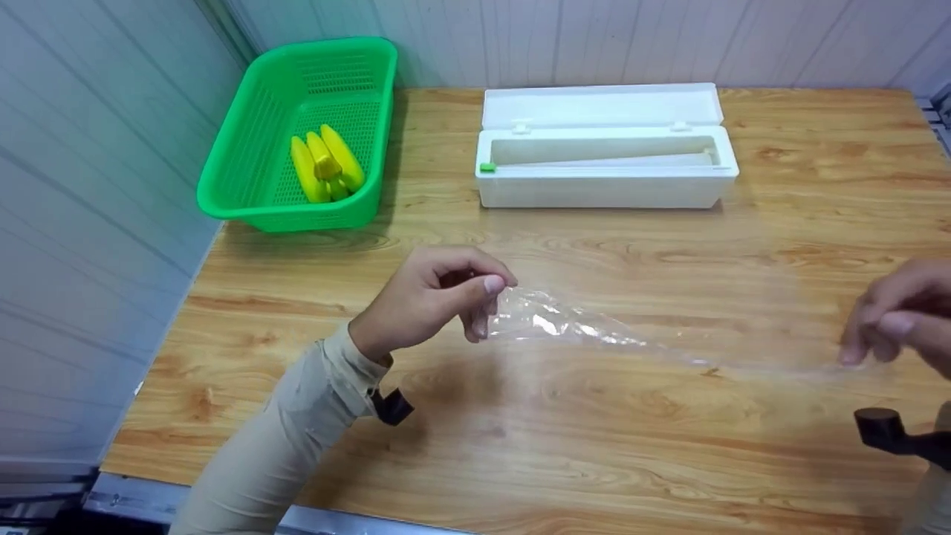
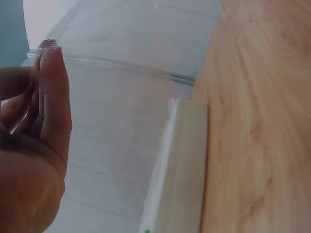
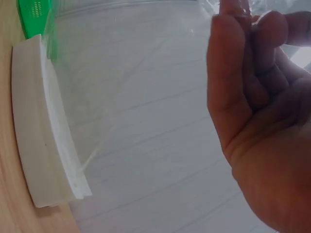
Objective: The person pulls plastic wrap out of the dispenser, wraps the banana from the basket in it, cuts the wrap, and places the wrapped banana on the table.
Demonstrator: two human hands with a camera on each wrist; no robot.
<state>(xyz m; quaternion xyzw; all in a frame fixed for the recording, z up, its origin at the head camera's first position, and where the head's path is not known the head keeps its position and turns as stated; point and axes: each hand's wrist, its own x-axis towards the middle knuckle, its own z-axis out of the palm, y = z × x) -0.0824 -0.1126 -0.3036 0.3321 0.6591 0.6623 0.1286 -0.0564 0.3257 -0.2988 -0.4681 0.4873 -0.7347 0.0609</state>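
Note:
A sheet of clear cling film [image 1: 565, 321] stretches between my two hands above the table, its near edge bunched and shiny. My left hand [image 1: 438, 297] pinches the film's left corner between thumb and fingers. At the right edge of the head view, my right hand [image 1: 903, 316] pinches the other corner. Beyond the hands, the film runs back toward a white cling film box [image 1: 602, 189], whose lid [image 1: 602, 105] is tipped back. A roll [image 1: 617, 161] lies inside the box, and a small green slider [image 1: 487, 168] sits at its front left rim.
A green plastic basket [image 1: 297, 215] stands at the back left of the wooden table [image 1: 520, 446]. Yellow bananas [image 1: 327, 165] lie in it. Panelled walls [image 1: 594, 44] close off the back and the left side.

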